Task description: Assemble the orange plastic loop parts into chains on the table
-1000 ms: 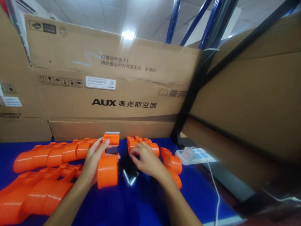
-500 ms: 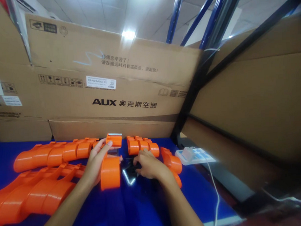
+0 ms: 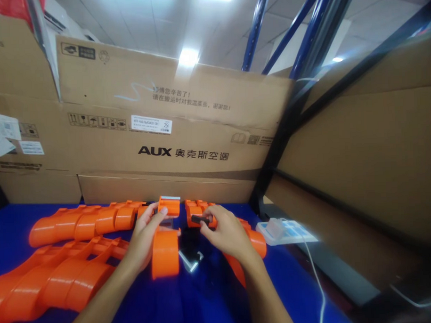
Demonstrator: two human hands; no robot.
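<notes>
On the blue tabletop (image 3: 192, 303), close to the cardboard wall, an orange plastic housing (image 3: 165, 252) stands on end between the person's two hands. Left hand (image 3: 144, 239) wraps its near side: palm against the curved orange body, fingers half curled, thumb reaching up toward the housing's upper block (image 3: 169, 205). A firm steadying grasp, not a full fist.

Right hand (image 3: 228, 234) hovers just right of the housing, fingers bent in a pinch. Between thumb and fingertips sits a small black part (image 3: 200, 220), short and bar-like; detail too blurred to read. The part is level with the housing's upper half, a little apart from it.

Below the hands, more small black and silver pieces (image 3: 190, 261) lie on the table, beside the housing's base.

Further out: a row of matching orange housings (image 3: 83, 221) runs left along the back, a second row (image 3: 46, 280) nearer the front-left. More orange pieces (image 3: 255, 240) sit behind and under the right wrist. A white power strip (image 3: 285, 230) with a white cable lies at the right edge. A large AUX carton (image 3: 165, 135) backs the bench; blue racking uprights (image 3: 256, 23) rise behind.
</notes>
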